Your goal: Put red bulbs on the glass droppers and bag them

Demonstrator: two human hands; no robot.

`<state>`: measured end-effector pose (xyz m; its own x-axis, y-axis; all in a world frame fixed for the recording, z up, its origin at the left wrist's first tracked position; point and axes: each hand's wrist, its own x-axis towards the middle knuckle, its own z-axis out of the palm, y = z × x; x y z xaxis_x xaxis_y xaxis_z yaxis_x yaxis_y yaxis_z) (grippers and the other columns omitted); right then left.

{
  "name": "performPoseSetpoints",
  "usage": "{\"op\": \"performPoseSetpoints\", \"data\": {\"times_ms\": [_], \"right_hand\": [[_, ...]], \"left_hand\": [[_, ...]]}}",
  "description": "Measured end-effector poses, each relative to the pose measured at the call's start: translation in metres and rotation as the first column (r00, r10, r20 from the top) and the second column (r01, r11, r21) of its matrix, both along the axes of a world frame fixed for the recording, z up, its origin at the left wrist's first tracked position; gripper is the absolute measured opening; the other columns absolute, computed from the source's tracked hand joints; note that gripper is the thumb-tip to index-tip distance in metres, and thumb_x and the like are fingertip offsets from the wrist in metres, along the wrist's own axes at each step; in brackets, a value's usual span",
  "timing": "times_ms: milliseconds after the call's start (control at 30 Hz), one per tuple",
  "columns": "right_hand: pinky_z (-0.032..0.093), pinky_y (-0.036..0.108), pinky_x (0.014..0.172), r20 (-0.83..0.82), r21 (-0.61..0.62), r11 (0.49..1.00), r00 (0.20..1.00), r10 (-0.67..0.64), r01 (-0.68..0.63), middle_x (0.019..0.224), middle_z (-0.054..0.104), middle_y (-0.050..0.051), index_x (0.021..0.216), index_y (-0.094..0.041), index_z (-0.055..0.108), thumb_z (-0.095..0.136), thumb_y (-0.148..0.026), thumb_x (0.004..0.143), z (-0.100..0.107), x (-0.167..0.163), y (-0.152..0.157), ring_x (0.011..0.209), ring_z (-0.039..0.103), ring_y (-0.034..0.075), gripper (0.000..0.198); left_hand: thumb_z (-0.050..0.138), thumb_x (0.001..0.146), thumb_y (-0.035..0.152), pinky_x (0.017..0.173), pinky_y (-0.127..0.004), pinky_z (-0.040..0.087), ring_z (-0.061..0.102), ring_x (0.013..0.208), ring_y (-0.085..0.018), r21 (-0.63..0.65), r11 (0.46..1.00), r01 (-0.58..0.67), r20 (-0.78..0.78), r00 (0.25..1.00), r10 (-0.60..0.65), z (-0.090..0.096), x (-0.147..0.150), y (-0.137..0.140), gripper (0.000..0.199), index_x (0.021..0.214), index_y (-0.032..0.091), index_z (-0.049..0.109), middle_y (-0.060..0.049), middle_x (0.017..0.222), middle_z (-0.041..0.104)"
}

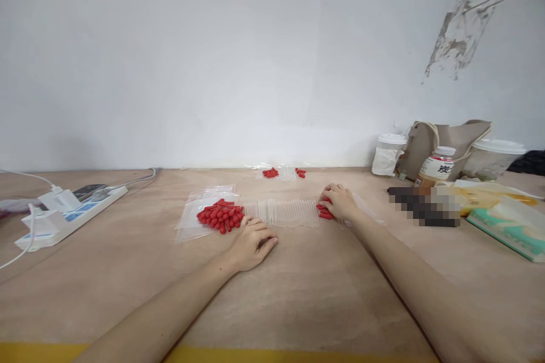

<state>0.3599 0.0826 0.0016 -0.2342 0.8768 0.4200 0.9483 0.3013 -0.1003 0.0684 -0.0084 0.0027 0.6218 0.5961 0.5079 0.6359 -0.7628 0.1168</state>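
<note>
A row of thin clear tubes [276, 213] lies side by side on the table between my hands. Beside its left end, a heap of red rubber bulbs [219, 215] rests on clear plastic bags [187, 221]. My left hand [253, 243] lies on the table at the heap's lower right, open, thumb apart from the loosely bent fingers and nothing visible in it. At the row's right end my right hand [340, 202] has its fingers bent over a few red rubber bulbs [325, 212], closed on one; the palm side is hidden.
Against the wall, a clear bag [287, 174] holds more red bulbs. White power strip [80, 221] with plugs and cables sits left. At right stand a lidded cup [387, 154], a beige bag [447, 144], a bottle [438, 167], a large lidded tub [494, 159] and a green-white packet [511, 227].
</note>
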Motion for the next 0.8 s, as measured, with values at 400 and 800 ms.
{"op": "performPoseSetpoints", "data": {"times_ms": [400,800], "right_hand": [[0.041,0.028,0.071,-0.405,0.114,0.960,0.870,0.281,-0.256,0.088,0.060,0.006,0.095,-0.016,0.056,0.045,-0.026,0.082,0.014,-0.043,-0.037,0.079,0.054,0.015,0.020],[0.044,0.029,0.072,-0.319,0.188,0.849,0.787,0.528,-0.493,0.089,0.056,0.006,0.103,-0.020,0.056,0.039,-0.020,0.086,-0.018,-0.079,-0.095,0.082,0.052,0.015,0.024]], "left_hand": [[0.049,0.075,0.020,0.071,-0.037,0.035,0.050,0.084,-0.024,0.127,0.863,-0.488,0.078,0.873,0.482,0.013,-0.008,0.020,0.007,0.074,0.018,0.056,-0.006,0.082,0.059],[0.050,0.071,0.046,0.082,-0.043,0.035,0.050,0.100,-0.036,-0.122,0.593,-0.796,-0.211,0.604,0.768,0.025,0.018,0.081,0.041,0.082,0.010,0.068,-0.020,0.097,0.061]]}}
